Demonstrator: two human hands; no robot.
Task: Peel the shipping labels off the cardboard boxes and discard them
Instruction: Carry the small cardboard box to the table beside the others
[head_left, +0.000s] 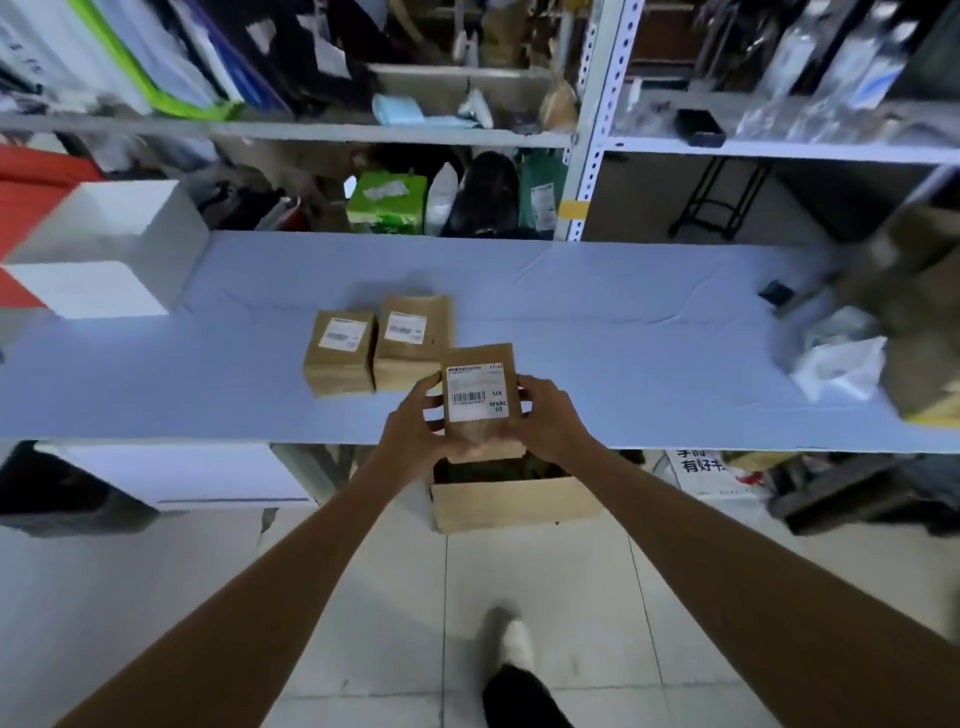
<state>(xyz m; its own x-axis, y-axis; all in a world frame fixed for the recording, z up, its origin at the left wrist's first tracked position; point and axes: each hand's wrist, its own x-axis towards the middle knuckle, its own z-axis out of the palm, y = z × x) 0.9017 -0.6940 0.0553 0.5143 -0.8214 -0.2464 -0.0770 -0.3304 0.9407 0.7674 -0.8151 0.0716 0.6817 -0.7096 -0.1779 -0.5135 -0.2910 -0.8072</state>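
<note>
Both hands, left hand (415, 426) and right hand (550, 421), clamp the small box (480, 400); fingers wrapped on its sides. Feels light, stiff. Label (475, 391) thin; start at its 1 o'clock corner.

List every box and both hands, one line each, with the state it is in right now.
Held box: lifted above the table edge, label on and unpeeled.
Left table box: resting on the table, label on.
Right table box: resting on the table, label on.
Floor box: open on top, under the table edge.
Left hand: gripping the held box.
Right hand: gripping the held box.
</note>
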